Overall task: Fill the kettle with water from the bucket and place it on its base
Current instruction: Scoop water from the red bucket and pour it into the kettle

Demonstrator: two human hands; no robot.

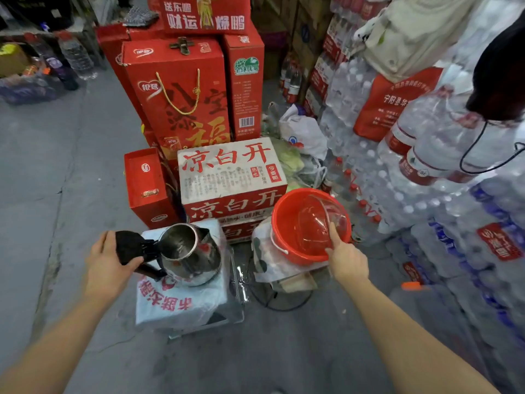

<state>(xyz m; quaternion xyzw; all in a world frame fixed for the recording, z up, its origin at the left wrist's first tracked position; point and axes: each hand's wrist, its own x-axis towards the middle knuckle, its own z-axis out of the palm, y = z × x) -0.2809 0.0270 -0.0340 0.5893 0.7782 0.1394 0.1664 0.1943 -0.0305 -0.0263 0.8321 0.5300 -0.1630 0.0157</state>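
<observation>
A steel kettle [189, 253] with its black lid [127, 245] flipped open stands on a white plastic-wrapped pack [176, 302]. My left hand [106, 265] grips the kettle's black handle beside the lid. To the right a red bucket [287, 240] sits on a bagged bundle. Inside the bucket lies a clear plastic bowl [326, 220]. My right hand [345, 257] pinches the near rim of that bowl, thumb inside. The kettle's base is not visible; it may be hidden under the kettle.
Red gift boxes and a white carton [230, 172] stand just behind the kettle and bucket. Stacked packs of bottled water [426, 194] wall off the right side. A black wire stand [278, 297] lies under the bucket's bundle. Grey concrete floor [42, 166] stretches to the left.
</observation>
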